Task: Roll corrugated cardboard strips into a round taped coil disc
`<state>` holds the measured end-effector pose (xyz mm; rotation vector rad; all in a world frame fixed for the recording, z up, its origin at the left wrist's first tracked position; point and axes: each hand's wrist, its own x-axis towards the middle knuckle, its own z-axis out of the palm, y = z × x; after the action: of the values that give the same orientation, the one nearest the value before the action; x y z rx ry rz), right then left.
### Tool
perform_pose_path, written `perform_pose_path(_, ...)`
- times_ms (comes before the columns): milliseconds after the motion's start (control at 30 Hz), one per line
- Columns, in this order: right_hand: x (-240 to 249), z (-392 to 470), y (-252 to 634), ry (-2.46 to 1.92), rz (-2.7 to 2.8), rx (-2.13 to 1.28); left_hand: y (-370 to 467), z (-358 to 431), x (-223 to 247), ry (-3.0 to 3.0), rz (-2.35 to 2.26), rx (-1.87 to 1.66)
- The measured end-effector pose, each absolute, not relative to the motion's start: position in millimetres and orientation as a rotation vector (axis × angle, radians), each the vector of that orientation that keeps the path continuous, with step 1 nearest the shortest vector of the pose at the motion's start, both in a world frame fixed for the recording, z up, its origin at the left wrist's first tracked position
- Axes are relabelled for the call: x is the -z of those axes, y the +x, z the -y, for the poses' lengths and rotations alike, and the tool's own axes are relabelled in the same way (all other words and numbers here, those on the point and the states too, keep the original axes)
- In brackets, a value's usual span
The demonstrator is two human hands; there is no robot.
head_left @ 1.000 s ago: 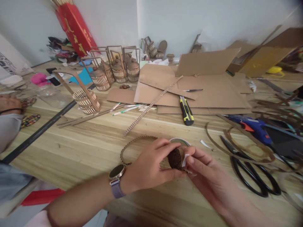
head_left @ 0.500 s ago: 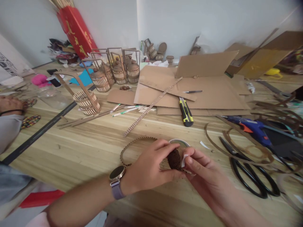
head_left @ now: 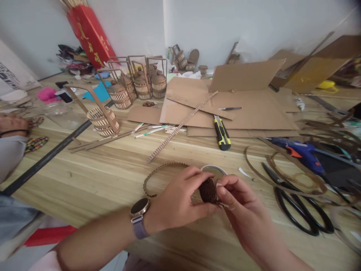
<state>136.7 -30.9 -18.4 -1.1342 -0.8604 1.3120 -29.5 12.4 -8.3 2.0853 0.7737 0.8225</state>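
Left hand (head_left: 180, 197) clamps 1 dark brown piece (head_left: 208, 191); right hand (head_left: 244, 207), close by, pinches 1 white scrap (head_left: 218, 185).

Right of the right hand (head_left: 244, 209) lie scissors (head_left: 304, 211); behind them, the glue gun (head_left: 306, 154); ahead, the cutter (head_left: 222, 134) (partly on cardboard (head_left: 251, 113)).

Directly in front of the utility knife (head_left: 222, 132), a narrow band of bare tabletop (head_left: 197, 152) admits a hand, bounded nearer the wearer by a pale-rimmed disc (head_left: 216, 172). To the knife's left, a slatted strip (head_left: 182, 125) lies obliquely across the way; farther left and nearer the wearer, the open surface broadens. To the knife's right, brown hoops (head_left: 296, 162), scissors (head_left: 271, 174) and a glue gun (head_left: 306, 154) obstruct passage. Behind the knife, cardboard sheets (head_left: 254, 109) lie low beneath a raised flap (head_left: 248, 76); behind and left, handled baskets (head_left: 141, 87) stand upright.
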Motion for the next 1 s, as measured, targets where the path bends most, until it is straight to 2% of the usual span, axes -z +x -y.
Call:
perform_pose_path(433,20.7,30.7,142.7,-1.210,1.095,-1.101,-32.4,-11.4,10.9,2.171,-0.787,-0.832)
perform_pose_path(600,17.4,31.1,150.5,-1.179,1.360,-0.770,-31.4,-10.3,11.4,2.128,-0.779,-0.837)
perform_pose_path(1000,18.4,20.3,166.4,-1.055,1.887,-0.373,-32.1,-11.1,11.1,2.039,-0.800,-0.776)
